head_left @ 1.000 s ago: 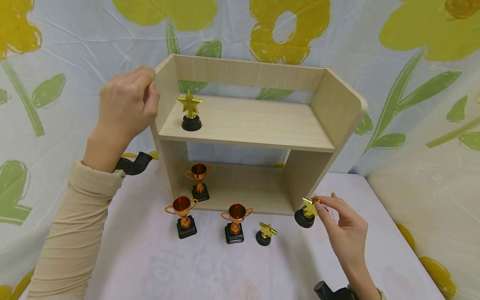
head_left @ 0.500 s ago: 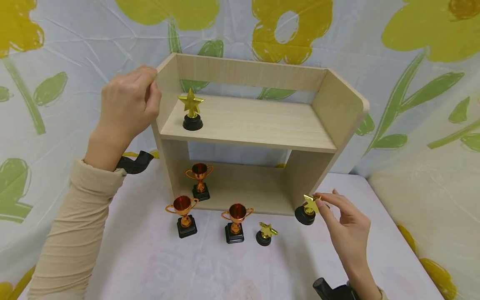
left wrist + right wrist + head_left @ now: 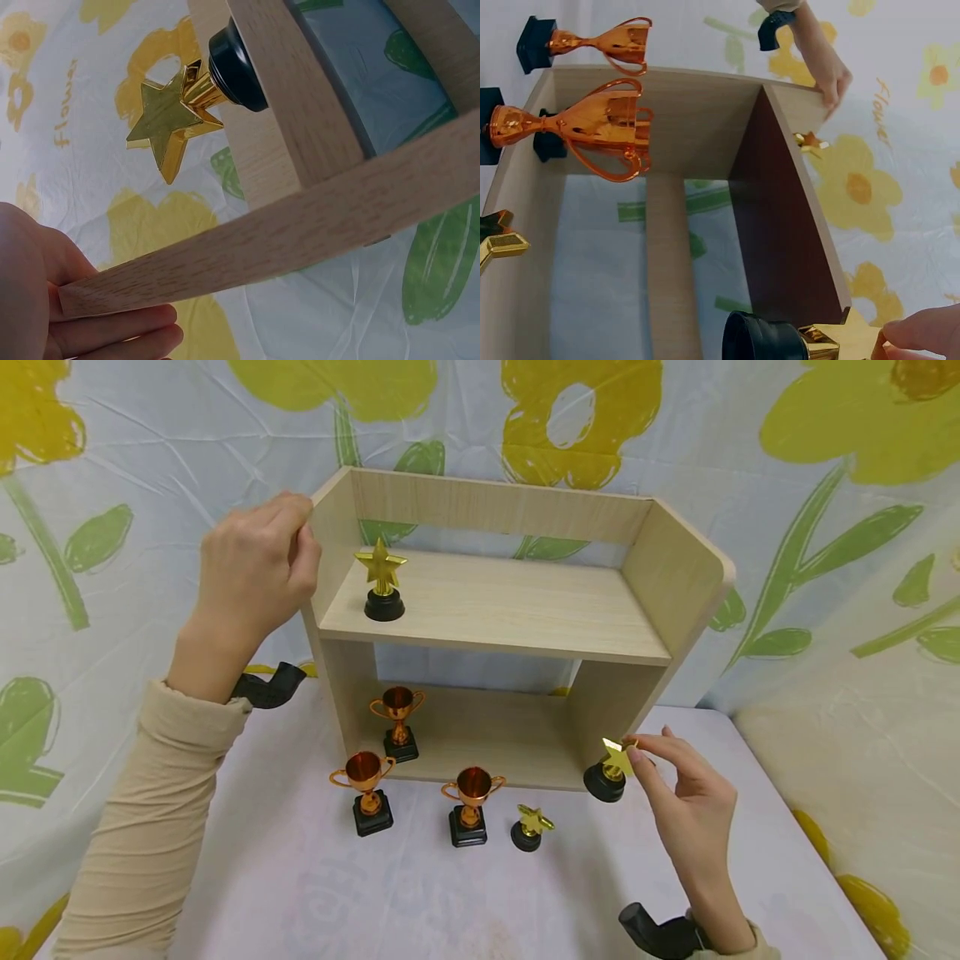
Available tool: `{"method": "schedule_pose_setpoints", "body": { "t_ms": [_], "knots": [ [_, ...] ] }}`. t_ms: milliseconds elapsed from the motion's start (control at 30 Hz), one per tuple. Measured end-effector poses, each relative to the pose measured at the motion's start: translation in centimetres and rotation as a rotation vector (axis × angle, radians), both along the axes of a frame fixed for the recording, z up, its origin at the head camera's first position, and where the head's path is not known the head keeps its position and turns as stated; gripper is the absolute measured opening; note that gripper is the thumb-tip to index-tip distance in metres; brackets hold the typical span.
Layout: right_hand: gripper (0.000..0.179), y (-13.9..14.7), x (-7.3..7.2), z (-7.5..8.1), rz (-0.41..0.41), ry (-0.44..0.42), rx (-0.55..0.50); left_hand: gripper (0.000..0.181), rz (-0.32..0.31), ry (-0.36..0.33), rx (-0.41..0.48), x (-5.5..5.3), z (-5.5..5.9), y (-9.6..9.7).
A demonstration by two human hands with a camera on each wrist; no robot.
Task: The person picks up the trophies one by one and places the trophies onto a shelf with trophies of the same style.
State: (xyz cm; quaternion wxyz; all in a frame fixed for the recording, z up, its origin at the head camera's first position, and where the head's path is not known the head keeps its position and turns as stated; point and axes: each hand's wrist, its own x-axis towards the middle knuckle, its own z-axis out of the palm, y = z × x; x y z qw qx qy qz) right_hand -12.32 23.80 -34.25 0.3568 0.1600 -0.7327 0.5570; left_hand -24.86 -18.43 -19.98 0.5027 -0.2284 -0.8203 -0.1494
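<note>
My left hand (image 3: pixel 255 564) grips the top front corner of the left side panel of a light wooden two-tier shelf (image 3: pixel 480 647). In the left wrist view, the panel edge sits between the thumb and fingers (image 3: pixel 124 330). My right hand (image 3: pixel 690 810) pinches a gold star trophy (image 3: pixel 617 760) by a star point, its black base (image 3: pixel 604 782) tilted, in front of the shelf's lower right corner. On the upper tier, at the left, another star trophy (image 3: pixel 382 578) stands upright. A copper-coloured cup trophy (image 3: pixel 399 722) stands on the lower tier at the left.
On the white-clothed table (image 3: pixel 420 910) before the shelf stand two more cup trophies, a left one (image 3: pixel 367 793) and a middle one (image 3: pixel 471 806). Beside them is a small star trophy (image 3: pixel 531 827). A flower-print cloth (image 3: pixel 150 427) hangs behind.
My right hand has lifted the pinched star trophy slightly, then shifted it a little left. The left hand keeps its grip on the shelf; the other trophies stay put.
</note>
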Motion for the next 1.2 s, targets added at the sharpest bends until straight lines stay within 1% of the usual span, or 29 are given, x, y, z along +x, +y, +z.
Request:
{"method": "schedule_pose_setpoints", "body": {
  "t_ms": [67,233,367,500,600,667,800,1200],
  "knots": [
    [0.022,0.0,-0.1,0.2,-0.035,-0.016,0.026,0.024,-0.001,0.0,0.001,0.0,0.0,0.0],
    [0.021,-0.2,-0.2,0.8,-0.068,-0.036,0.052,0.023,-0.003,0.002,0.001,0.0,0.1,0.1],
    [0.021,-0.5,-0.3,1.1,-0.053,-0.006,0.046,0.022,-0.005,0.008,-0.004,0.0,0.1,0.0],
    [0.02,-0.9,-0.6,1.2,-0.013,0.027,0.021,0.024,0.0,0.006,-0.002,0.0,0.1,0.0],
    [0.02,-1.1,-0.8,1.3,-0.019,0.019,0.033,0.025,0.002,-0.004,-0.002,0.0,0.1,0.0],
    [0.021,-1.3,-0.9,1.4,-0.044,0.003,0.062,0.025,0.002,-0.008,-0.002,0.1,0.0,0.0],
    [0.021,-1.6,-1.0,1.7,-0.07,-0.009,0.094,0.025,0.003,-0.011,-0.006,0.1,0.1,0.0],
    [0.02,-2.4,-1.7,2.5,-0.03,0.057,0.066,0.025,0.004,-0.019,-0.015,0.2,0.2,0.0]
  ]
}}
